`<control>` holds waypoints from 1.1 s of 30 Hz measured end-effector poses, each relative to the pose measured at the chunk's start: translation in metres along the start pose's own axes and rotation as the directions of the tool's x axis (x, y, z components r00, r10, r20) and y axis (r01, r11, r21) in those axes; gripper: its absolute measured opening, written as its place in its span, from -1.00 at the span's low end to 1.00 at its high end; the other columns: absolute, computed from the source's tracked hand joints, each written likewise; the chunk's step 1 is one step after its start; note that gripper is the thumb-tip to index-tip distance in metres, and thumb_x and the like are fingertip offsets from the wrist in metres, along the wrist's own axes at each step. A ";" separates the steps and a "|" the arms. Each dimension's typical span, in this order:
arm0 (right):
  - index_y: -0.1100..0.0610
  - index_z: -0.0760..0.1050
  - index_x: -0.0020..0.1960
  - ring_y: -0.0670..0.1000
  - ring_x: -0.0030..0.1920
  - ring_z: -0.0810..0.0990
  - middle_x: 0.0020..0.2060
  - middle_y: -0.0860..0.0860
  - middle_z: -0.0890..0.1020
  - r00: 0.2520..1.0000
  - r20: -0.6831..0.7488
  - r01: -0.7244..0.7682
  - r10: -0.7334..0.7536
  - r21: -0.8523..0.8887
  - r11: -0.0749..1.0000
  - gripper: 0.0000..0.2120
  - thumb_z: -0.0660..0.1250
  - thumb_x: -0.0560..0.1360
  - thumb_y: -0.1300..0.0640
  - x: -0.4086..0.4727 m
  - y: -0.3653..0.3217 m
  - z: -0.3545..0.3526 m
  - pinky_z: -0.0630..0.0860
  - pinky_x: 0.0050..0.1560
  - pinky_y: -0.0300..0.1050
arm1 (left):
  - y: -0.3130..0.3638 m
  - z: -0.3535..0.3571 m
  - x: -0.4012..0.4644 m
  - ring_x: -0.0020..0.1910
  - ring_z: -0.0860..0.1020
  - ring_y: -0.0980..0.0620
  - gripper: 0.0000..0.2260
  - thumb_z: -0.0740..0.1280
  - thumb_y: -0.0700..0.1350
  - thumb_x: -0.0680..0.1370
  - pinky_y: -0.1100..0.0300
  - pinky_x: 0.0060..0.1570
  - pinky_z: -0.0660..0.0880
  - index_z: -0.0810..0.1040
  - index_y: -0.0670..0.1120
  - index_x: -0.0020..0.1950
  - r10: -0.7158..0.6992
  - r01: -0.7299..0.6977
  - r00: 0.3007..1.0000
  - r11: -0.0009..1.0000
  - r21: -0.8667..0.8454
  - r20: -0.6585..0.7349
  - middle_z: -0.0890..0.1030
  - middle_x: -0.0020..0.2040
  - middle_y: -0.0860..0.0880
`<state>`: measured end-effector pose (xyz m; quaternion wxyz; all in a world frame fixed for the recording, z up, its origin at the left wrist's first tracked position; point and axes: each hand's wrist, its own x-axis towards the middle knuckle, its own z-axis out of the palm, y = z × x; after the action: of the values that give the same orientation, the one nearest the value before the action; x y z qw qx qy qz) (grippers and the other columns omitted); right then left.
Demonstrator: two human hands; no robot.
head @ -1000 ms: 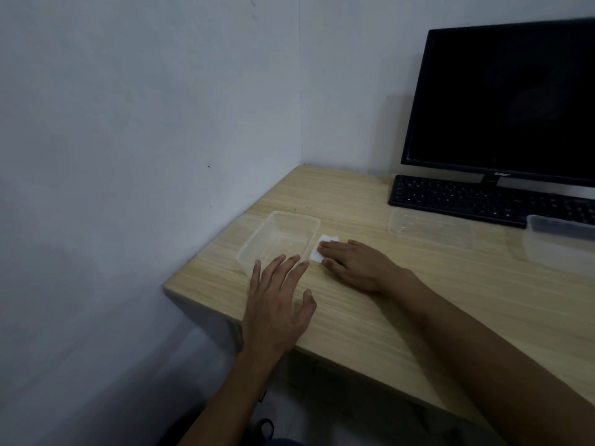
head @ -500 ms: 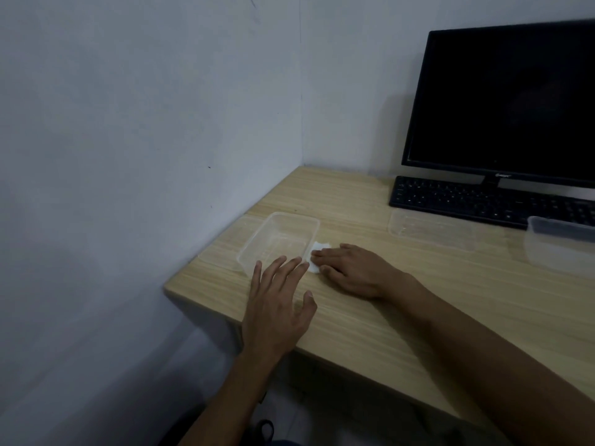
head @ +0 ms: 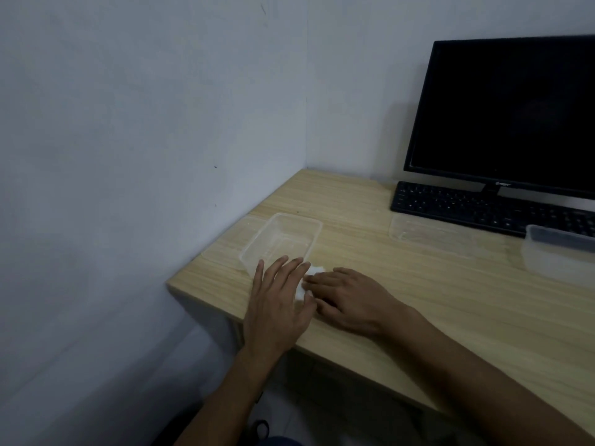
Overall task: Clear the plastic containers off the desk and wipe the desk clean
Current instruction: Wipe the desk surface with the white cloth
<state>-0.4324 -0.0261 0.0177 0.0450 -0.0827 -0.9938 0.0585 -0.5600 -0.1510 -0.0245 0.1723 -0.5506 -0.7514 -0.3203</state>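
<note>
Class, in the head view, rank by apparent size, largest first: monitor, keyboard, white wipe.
1. monitor
2. keyboard
3. white wipe, mostly hidden by the hands, so its full size is unsure.

Left hand (head: 277, 304): palm down, fingers straight and slightly spread, pointing away from the body; the thumb lies on the side toward the other hand.
Left forearm: bare, rising from the bottom edge of the view, angled up and a little right to the wrist.
Right hand (head: 346, 299): palm down, flat, fingers pointing left toward the left hand, fingertips just beside its fingers.
Right forearm: bare, coming in from the lower right corner, running up and left.
Hands together: side by side, fingertips nearly meeting.
</note>
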 end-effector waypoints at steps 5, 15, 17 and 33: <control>-0.07 0.23 0.49 -0.14 0.47 0.22 0.48 -0.10 0.29 1.000 -0.009 -0.028 0.028 0.025 0.999 -0.46 -0.17 0.60 -0.22 -0.008 -0.005 0.006 0.07 0.44 -0.17 | 0.001 -0.002 0.000 0.41 0.34 0.05 -0.58 0.11 0.07 0.55 -0.06 0.49 0.02 0.47 -0.03 0.35 -0.004 0.004 1.000 1.000 0.012 -0.006 0.50 0.34 0.02; -0.08 0.19 0.50 -0.20 0.46 0.16 0.49 -0.13 0.25 0.991 -0.095 -0.084 0.093 0.087 0.993 -0.50 -0.12 0.63 -0.18 -0.017 -0.005 0.009 -0.02 0.49 -0.17 | 0.002 -0.003 0.000 0.43 0.30 0.09 -0.55 0.05 0.09 0.58 -0.01 0.51 -0.04 0.41 -0.05 0.40 -0.120 0.118 0.990 0.992 -0.035 -0.073 0.46 0.38 0.02; -0.08 0.23 0.49 -0.18 0.42 0.24 0.46 -0.12 0.31 0.971 -0.191 -0.117 0.142 0.137 0.984 -0.44 -0.16 0.58 -0.24 -0.020 -0.003 0.009 0.04 0.43 -0.24 | 0.002 -0.001 0.000 0.43 0.31 0.08 -0.55 0.06 0.10 0.58 -0.01 0.51 -0.03 0.41 -0.05 0.40 -0.137 0.134 0.987 0.990 -0.040 -0.084 0.46 0.38 0.01; -0.05 0.57 0.00 -0.14 -0.25 0.53 -0.17 -0.14 0.61 0.842 -0.483 -0.142 0.241 0.233 0.962 -0.78 0.18 0.58 -0.09 -0.031 0.016 0.010 0.56 -0.25 -0.08 | -0.004 0.003 0.004 0.42 0.27 0.05 -0.67 0.11 0.08 0.56 -0.10 0.46 0.05 0.57 0.01 0.15 -0.217 0.213 0.968 0.976 -0.041 -0.125 0.46 0.36 0.04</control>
<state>-0.4003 -0.0166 0.0037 0.3063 -0.1898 -0.9234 0.1326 -0.5643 -0.1468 -0.0253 0.1772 -0.4463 -0.7896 -0.3821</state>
